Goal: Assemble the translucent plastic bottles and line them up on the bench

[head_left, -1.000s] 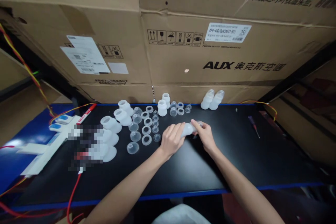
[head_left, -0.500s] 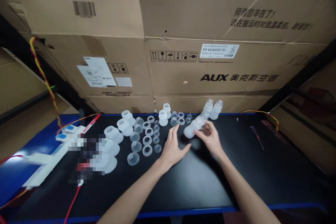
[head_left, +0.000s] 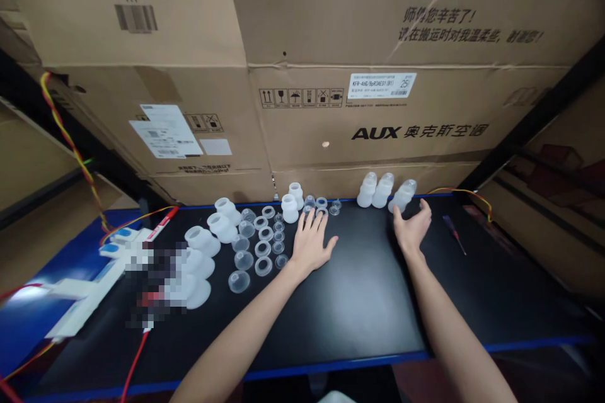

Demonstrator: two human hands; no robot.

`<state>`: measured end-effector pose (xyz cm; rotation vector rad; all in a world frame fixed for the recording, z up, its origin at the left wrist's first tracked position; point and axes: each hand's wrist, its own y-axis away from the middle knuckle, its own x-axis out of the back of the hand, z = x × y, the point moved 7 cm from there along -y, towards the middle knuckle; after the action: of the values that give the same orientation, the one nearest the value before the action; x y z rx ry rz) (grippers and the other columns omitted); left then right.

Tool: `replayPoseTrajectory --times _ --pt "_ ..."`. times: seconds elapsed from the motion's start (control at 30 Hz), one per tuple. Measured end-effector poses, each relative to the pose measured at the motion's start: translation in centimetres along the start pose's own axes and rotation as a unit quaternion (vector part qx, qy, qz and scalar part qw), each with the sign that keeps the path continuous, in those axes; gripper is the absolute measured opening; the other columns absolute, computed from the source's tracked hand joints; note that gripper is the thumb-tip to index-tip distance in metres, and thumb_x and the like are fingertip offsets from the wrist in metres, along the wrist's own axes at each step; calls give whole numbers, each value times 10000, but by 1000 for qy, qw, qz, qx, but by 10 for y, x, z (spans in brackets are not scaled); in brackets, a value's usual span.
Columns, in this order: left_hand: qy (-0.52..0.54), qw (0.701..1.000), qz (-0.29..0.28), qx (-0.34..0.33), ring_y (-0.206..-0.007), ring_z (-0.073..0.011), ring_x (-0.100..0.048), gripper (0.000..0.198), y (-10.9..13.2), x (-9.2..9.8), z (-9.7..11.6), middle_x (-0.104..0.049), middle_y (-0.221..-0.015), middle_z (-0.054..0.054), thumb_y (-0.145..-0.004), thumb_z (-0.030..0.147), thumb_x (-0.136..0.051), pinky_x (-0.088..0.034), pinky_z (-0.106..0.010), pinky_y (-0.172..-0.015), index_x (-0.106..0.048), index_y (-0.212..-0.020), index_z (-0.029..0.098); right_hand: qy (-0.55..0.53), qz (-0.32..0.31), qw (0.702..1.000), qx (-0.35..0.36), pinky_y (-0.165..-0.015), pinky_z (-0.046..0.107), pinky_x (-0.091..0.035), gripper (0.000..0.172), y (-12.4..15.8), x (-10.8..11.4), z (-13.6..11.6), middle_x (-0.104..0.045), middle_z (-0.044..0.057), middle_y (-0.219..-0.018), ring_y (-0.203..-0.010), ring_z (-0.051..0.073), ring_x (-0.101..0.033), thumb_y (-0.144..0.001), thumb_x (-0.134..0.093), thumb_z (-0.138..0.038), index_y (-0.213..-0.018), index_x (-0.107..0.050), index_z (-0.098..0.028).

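My right hand (head_left: 412,230) is beside a white baby bottle with a clear cap (head_left: 403,194). Its thumb and fingers are spread apart around the lower end, and whether they touch it is unclear. Two more capped bottles (head_left: 377,191) stand just left of that one, upright at the back edge. With fingers stretched out, my left hand (head_left: 312,244) reaches over a small group of clear caps (head_left: 309,201) and rings (head_left: 321,202), partly covering them. Open white bottle bodies (head_left: 290,208) stand immediately left of its fingertips.
Rows of clear domed caps (head_left: 239,281), rings (head_left: 263,266) and nipples (head_left: 282,261) lie left of centre. Several open bottle bodies (head_left: 202,240) stand further left. A white power strip (head_left: 89,293) with cables is at far left, a screwdriver (head_left: 454,235) at right. A large cardboard box (head_left: 302,132) walls the back.
My right hand has moved right with the capped bottle, which now stands beside the other two, and its fingers have spread. My left hand has reached forward over the small clear parts.
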<state>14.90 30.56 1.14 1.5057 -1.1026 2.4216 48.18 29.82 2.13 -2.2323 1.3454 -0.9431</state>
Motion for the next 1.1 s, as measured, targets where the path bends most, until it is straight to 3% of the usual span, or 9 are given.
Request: replayPoseTrajectory --times 0.1,0.2,0.3,0.4,0.5,0.73,0.83,0.93,1.1 --pt "16 999 6 -30 -1509 -408 -498 491 7 5 4 -713 -1425 -143 -990 386 -676 -241 -681 -1333 -650 -1441 193 -27 8 994 105 -1181 649 -337 449 18 2 -40 -569 290 -1369 -1358 445 -480 -1013 -584 -431 -1339 -564 -124" --pt "39 996 6 -78 -1340 -336 -646 355 16 9 12 -779 -1237 -104 -997 244 -649 -375 -604 -1287 -692 -1348 224 -63 -106 975 185 -1094 507 -473 213 49 -25 -79 -673 164 -1181 -1159 344 -616 -1051 -563 -338 -1181 -685 -221" --pt "58 993 5 -103 -1118 -281 -724 309 21 11 18 -781 -1122 -101 -997 170 -618 -540 -504 -1114 -706 -1290 214 -49 -217 945 240 -1021 477 -527 240 79 -62 -107 -677 132 -1193 -1084 306 -637 -1041 -596 -317 -1205 -734 -208" --pt "73 993 6 -89 -1085 -277 -720 320 22 12 17 -758 -1164 -125 -998 179 -624 -580 -435 -976 -693 -1310 187 17 -275 922 272 -1042 506 -522 364 95 -88 -117 -629 195 -1354 -1151 336 -607 -1052 -581 -308 -1370 -699 -174" --pt "64 996 15 -54 -1202 -324 -688 382 21 10 11 -719 -1315 -154 -982 222 -665 -551 -472 -1023 -670 -1362 185 47 -287 910 296 -1114 542 -491 397 99 -96 -117 -570 208 -1483 -1298 373 -549 -1059 -607 -316 -1428 -676 -185" --pt "101 994 26 -19 -1065 -301 -739 332 21 4 6 -770 -1202 -121 -955 196 -665 -589 -470 -949 -696 -1285 208 -39 -312 885 343 -1178 587 -452 196 104 -91 -116 -615 113 -1518 -1447 367 -485 -1061 -589 -199 -1161 -746 -261" --pt "155 986 58 13 -1183 -294 -729 406 20 10 -3 -736 -1305 -135 -995 201 -619 -602 -450 -1023 -636 -1400 223 -121 -334 884 303 -1181 591 -456 193 103 -90 -116 -676 117 -1461 -1436 355 -533 -1088 -543 -221 -1154 -721 -250" --pt "232 967 78 65 -1317 -285 -680 450 21 11 -16 -659 -1429 -150 -1040 241 -585 -578 -446 -1125 -570 -1490 232 -229 -374 882 174 -1085 515 -545 221 100 -89 -110 -762 133 -1268 -1207 305 -702 -1120 -515 -346 -1179 -697 -235" --pt "400 902 90 136 -1250 -280 -718 440 24 -1 -30 -617 -1446 -173 -1047 382 -629 -623 -424 -1058 -616 -1456 221 -374 -380 840 -96 -659 340 -605 520 105 -95 -94 -755 60 -855 -717 222 -727 -955 -710 -681 -1174 -694 -209"
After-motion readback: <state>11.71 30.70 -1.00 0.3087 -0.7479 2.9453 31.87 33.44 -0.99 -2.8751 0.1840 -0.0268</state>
